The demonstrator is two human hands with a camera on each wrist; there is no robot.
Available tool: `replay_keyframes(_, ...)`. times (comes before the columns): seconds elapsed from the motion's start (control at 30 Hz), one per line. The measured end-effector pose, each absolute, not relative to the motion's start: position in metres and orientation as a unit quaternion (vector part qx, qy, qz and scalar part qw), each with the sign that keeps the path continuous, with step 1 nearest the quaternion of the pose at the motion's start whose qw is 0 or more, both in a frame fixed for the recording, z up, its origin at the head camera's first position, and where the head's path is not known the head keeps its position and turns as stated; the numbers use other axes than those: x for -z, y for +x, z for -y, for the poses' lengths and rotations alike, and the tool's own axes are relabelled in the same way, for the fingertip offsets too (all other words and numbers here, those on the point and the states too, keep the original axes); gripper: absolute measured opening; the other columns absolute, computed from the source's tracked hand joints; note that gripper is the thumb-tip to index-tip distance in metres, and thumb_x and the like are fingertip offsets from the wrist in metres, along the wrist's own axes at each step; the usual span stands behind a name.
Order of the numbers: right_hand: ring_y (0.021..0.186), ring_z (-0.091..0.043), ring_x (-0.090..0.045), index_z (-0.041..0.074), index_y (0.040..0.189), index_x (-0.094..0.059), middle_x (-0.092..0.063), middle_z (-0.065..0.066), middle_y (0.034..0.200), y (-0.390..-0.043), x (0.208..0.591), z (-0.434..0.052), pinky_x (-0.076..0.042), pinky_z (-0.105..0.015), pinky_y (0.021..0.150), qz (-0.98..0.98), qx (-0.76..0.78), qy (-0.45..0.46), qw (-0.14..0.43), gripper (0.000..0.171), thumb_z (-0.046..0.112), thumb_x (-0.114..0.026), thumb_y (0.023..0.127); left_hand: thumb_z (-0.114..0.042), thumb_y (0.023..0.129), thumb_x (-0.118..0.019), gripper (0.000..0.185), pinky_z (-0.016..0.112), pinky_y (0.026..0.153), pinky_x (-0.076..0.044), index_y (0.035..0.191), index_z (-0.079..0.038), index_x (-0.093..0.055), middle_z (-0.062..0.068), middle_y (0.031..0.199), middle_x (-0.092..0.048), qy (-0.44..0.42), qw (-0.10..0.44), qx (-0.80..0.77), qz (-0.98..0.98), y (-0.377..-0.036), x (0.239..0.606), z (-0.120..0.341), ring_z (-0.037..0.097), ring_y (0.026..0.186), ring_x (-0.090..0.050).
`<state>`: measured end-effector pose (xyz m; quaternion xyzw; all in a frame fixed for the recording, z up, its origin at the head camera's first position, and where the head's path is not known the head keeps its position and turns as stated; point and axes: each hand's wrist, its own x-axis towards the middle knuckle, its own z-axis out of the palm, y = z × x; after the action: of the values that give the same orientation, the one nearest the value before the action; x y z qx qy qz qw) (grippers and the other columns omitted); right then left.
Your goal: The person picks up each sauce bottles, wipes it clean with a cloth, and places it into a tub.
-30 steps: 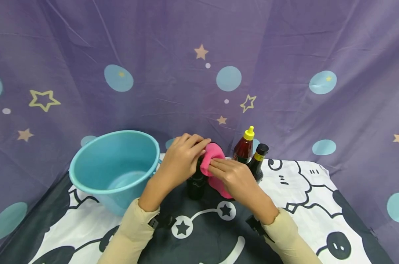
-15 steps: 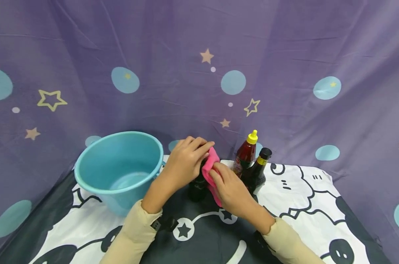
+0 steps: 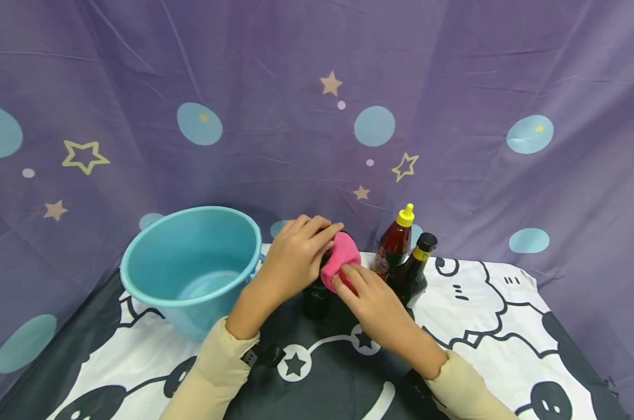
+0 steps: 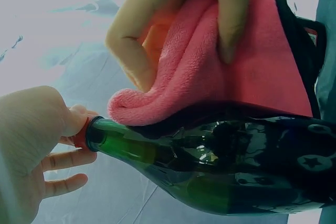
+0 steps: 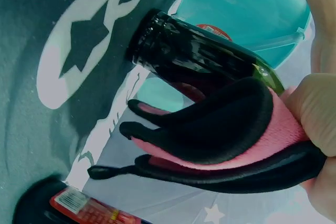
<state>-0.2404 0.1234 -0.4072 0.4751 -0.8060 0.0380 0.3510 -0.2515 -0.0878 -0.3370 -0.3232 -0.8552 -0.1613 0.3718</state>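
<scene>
A dark green glass bottle [image 3: 315, 298] stands on the patterned tablecloth [image 3: 495, 326]. My left hand [image 3: 302, 252] grips its top; in the left wrist view its fingers [image 4: 58, 174] curl round the red cap [image 4: 80, 132] and neck. My right hand [image 3: 360, 289] pinches a pink cloth [image 3: 340, 259] with black trim and presses it against the bottle's upper body. The cloth [image 4: 210, 77] lies folded over the shoulder of the bottle [image 4: 231, 166]. In the right wrist view the cloth [image 5: 226, 148] hangs folded beside the bottle [image 5: 194, 51]. The bottle's label is hidden.
A teal plastic bucket [image 3: 191, 265] stands left of the hands, close to the left forearm. Just right of the cloth stand a red sauce bottle with a yellow cap [image 3: 395, 240] and a dark sauce bottle with a black cap [image 3: 415, 268]. Purple starred curtain [image 3: 317, 116] closes the back.
The right hand has gathered the pink cloth, which hung lower along the bottle a second ago, and moved it up to the bottle's shoulder. The left hand kept its grip on the top.
</scene>
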Motion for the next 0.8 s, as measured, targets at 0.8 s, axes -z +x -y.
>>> replay_keyframes(0.8,0.099,-0.021,-0.065,0.012,0.109,-0.073,-0.067,-0.004,0.103,-0.231,0.396,-0.125,-0.059,-0.032,0.090,0.795,-0.029,0.502,0.340,0.032,0.002,-0.082,0.080,-0.013,0.096,-0.070,0.031,0.039,0.088,-0.055,0.127,-0.011,-0.072,0.006,0.115,-0.071,-0.321,0.362,0.161,0.860,-0.251,0.337,0.089,0.023,0.098,-0.064)
